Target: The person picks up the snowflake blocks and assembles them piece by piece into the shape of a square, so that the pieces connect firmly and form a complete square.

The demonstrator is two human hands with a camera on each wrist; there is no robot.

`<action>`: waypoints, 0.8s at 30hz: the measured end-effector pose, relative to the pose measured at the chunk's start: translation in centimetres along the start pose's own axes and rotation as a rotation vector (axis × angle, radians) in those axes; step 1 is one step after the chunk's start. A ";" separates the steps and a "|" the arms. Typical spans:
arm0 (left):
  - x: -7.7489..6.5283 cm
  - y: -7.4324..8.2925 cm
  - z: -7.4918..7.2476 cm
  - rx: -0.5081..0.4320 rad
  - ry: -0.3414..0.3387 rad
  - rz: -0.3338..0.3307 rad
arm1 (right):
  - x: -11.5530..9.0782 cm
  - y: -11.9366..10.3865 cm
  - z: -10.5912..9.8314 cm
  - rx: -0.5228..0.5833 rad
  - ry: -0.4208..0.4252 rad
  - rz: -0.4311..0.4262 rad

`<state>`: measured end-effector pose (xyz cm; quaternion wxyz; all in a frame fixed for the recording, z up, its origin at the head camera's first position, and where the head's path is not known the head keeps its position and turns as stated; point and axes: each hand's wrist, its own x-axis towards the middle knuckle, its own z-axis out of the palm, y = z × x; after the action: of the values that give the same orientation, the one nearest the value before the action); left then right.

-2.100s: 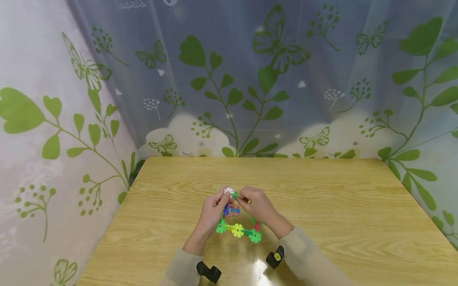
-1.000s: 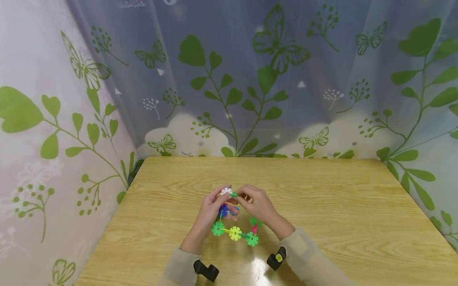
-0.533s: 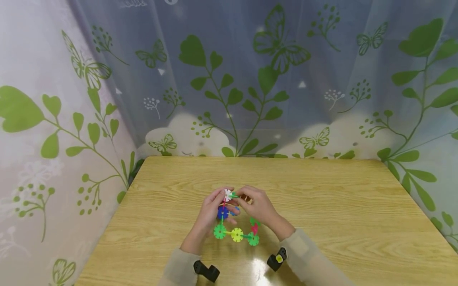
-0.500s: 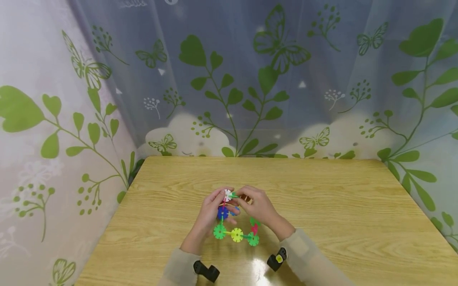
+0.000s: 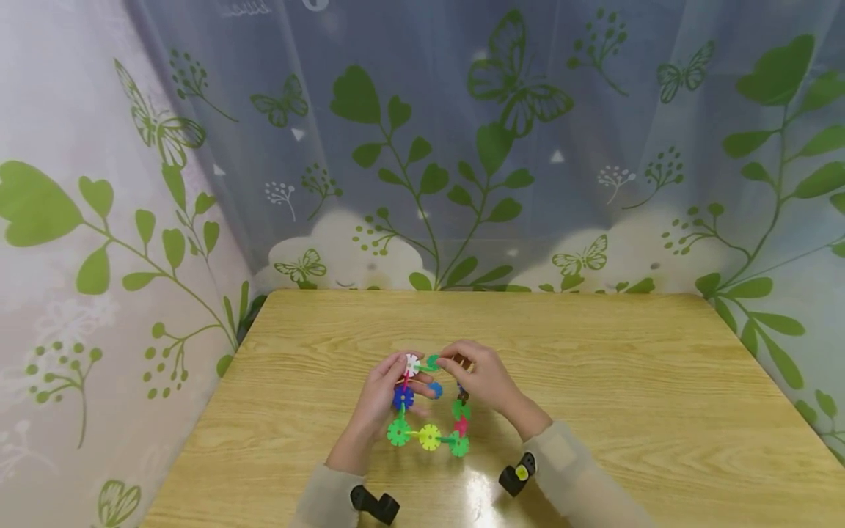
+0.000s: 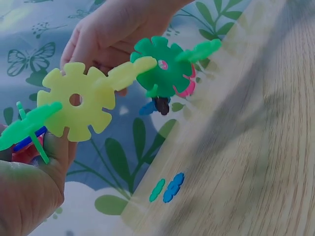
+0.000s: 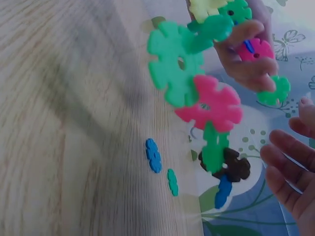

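Note:
Notched plastic flower discs slotted together form a many-coloured, open-ended chain hanging above the table. My left hand (image 5: 383,389) pinches the white disc (image 5: 411,365) near one end. Below it follow a pink disc (image 5: 405,383), a blue disc (image 5: 403,398) and a green disc (image 5: 399,433), then a yellow disc (image 5: 430,438). A light green disc (image 7: 273,91) juts from the white end. My right hand (image 5: 485,374) is close beside that disc; in the right wrist view its fingers are spread apart, holding nothing. A brown disc (image 7: 235,166) with a blue one (image 7: 223,191) ends the other side.
A loose blue disc (image 6: 173,187) and a loose green disc (image 6: 157,190) lie on the wooden table (image 5: 594,352). A curtain (image 5: 422,147) printed with leaves and butterflies hangs behind its far edge. Each sleeve carries a black wrist camera (image 5: 375,506).
The chain has shifted a little left and toward me with my left hand. My right hand has drawn slightly right, its fingertips off the light green disc, and the brown disc now shows.

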<state>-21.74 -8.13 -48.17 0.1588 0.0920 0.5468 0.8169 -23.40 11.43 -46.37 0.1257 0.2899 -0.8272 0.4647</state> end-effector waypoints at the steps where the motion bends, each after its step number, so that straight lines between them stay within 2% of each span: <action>1: 0.0 0.0 -0.1 0.007 0.005 0.000 | 0.0 0.1 -0.1 0.002 0.006 0.013; 8: -0.3 0.1 -0.3 0.015 0.061 0.016 | 0.5 2.0 -0.3 -0.020 0.036 0.095; 12: -0.3 0.1 -0.4 0.017 0.077 0.021 | 0.9 3.3 0.0 -0.038 0.007 0.141; 19: -0.5 0.2 -0.7 0.028 0.070 -0.006 | 1.7 5.4 0.8 -0.041 -0.048 0.209; 24: -0.7 0.3 -1.2 0.063 0.030 -0.039 | 2.4 6.5 1.6 -0.068 -0.110 0.260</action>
<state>-21.51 -9.54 -48.39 0.1636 0.0737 0.5765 0.7972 -29.06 11.83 -50.57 0.0285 0.2010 -0.8786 0.4324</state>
